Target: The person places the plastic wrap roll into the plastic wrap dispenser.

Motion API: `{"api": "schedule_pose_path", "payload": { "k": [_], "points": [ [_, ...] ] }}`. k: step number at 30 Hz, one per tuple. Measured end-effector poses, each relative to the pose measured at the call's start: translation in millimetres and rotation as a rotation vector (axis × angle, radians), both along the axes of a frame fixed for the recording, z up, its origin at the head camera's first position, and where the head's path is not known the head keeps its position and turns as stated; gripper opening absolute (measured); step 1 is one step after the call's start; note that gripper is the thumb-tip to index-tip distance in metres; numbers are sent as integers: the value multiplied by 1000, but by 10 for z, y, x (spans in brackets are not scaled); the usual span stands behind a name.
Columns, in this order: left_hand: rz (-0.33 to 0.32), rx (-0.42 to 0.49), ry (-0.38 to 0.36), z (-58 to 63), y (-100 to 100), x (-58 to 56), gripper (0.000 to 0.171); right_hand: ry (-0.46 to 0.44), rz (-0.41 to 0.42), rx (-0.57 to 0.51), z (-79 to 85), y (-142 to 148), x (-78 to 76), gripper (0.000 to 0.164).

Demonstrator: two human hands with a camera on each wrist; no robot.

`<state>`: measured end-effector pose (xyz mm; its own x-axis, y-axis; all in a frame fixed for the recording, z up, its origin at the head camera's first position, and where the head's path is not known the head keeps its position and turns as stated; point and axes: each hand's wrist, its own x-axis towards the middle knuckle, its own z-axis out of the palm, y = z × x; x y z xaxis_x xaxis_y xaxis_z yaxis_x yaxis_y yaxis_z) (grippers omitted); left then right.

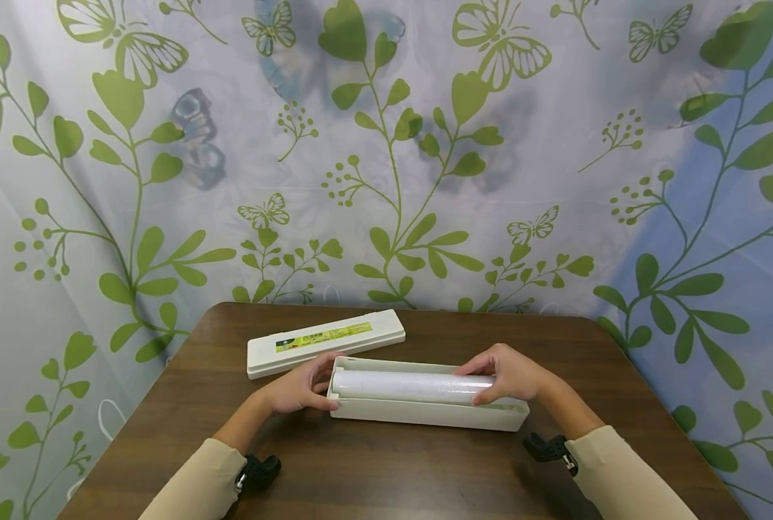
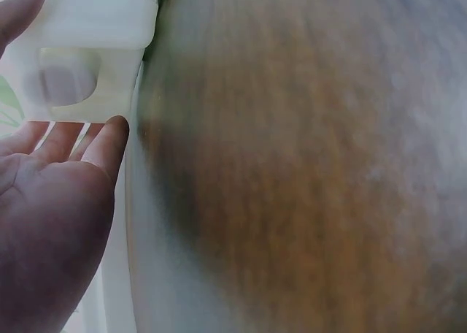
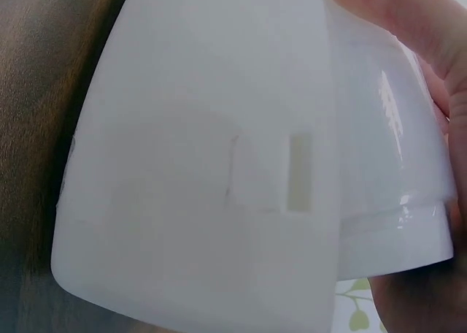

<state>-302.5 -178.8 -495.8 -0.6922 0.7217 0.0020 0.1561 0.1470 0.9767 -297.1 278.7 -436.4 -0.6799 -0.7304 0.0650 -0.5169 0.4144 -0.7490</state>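
Observation:
A long white open-topped box (image 1: 425, 413) lies on the table with a roll of clear plastic wrap (image 1: 399, 385) inside it. My left hand (image 1: 297, 386) grips the box's left end, thumb on the near corner and fingers at the far side. In the left wrist view, fingertips (image 2: 111, 139) touch the edge of the box's end wall. My right hand (image 1: 515, 373) grips the roll near its right end, thumb on the near side and fingers over the far side. From the right wrist, the end of the roll (image 3: 398, 150) shows raised above the box wall (image 3: 182, 165).
Behind the box lies a long white lid (image 1: 259, 359) with a green and yellow label, set at a slant. The brown wooden table (image 1: 386, 477) ends at a curtain (image 1: 399, 144) printed with leaves and butterflies. Dark bands circle both wrists.

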Motion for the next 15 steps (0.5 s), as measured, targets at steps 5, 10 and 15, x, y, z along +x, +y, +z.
{"api": "schedule_pose_path", "payload": {
  "k": [5, 10, 15],
  "points": [
    [-1, 0, 7, 2, 3, -3, 93, -3, -8, 16, 22, -12, 6, 48],
    [1, -8, 18, -2, -6, -5, 94, -21, -7, 8, 13, -19, -10, 49],
    [2, -12, 21, 8, -4, -2, 96, -8, 10, -8, -9, -15, -29, 48]
  ]
}}
